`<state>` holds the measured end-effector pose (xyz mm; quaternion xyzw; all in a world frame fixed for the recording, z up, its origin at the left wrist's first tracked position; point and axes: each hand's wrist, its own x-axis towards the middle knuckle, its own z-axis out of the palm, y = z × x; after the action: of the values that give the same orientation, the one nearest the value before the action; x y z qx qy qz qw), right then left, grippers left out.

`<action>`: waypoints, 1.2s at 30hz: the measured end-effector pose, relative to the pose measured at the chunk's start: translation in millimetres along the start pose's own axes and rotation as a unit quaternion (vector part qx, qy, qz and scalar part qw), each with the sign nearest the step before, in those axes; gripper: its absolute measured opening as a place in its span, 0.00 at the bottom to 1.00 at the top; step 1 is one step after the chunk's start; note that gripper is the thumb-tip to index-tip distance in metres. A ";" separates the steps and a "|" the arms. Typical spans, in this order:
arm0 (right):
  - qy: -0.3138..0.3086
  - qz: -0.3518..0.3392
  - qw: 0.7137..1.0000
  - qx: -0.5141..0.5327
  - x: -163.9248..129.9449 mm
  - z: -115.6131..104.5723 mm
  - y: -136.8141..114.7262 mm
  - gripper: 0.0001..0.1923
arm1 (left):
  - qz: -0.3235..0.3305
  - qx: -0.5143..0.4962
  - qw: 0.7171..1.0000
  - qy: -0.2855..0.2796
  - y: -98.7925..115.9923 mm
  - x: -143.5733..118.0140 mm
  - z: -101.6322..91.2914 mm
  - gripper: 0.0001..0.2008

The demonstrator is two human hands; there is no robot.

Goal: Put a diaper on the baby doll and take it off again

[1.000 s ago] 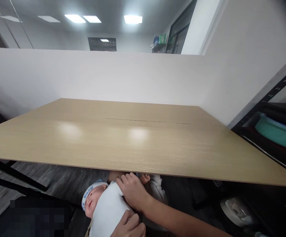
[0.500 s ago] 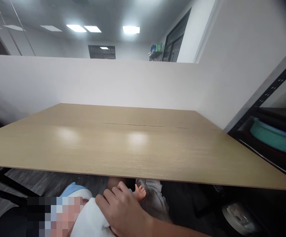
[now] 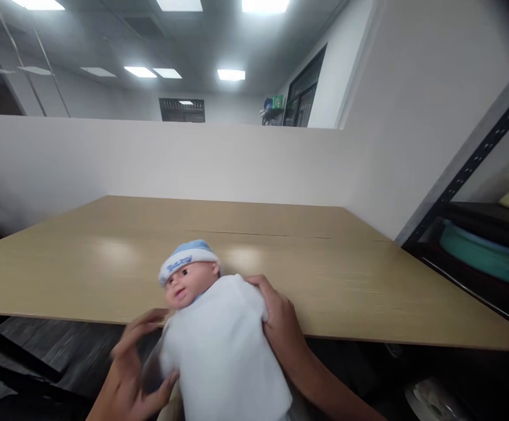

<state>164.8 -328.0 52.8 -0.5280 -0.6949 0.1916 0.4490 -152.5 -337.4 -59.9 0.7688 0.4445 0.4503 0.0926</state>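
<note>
A baby doll [image 3: 219, 339] wrapped in white cloth, with a white and blue cap, is held upright in front of the near edge of the wooden table [image 3: 324, 280]. My right hand [image 3: 281, 318] grips the doll's right side at shoulder height. My left hand [image 3: 134, 365] holds its lower left side, fingers spread and blurred by motion. The doll's head rises above the table edge; its legs are hidden below the frame.
A white partition wall [image 3: 105, 158] stands behind the table. A black metal shelf rack [image 3: 469, 169] at the right holds a teal basin [image 3: 487, 251]. Black table legs [image 3: 13, 362] run over the dark floor at the lower left.
The doll has come up from below the table edge to in front of it. My left hand has shifted to its lower left side; my right hand stays on its right side.
</note>
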 end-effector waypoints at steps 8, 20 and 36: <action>0.043 0.145 0.989 0.001 25.8 -14.6 71.3 0.14 | -0.083 -0.066 0.972 -0.211 5.7 87.7 55.2 0.30; -0.092 0.015 0.935 -0.342 17.9 -78.5 128.6 0.04 | -0.025 0.049 0.969 -0.240 3.3 120.2 73.2 0.26; -0.081 0.025 0.974 -0.210 18.2 -97.5 199.8 0.16 | 0.021 0.106 0.973 -0.203 -65.3 142.3 81.9 0.28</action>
<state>356.9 -258.0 -36.5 -0.6104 -0.7401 0.0952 0.2656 -99.9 -168.8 -55.9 0.8585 0.4456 0.2374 0.0897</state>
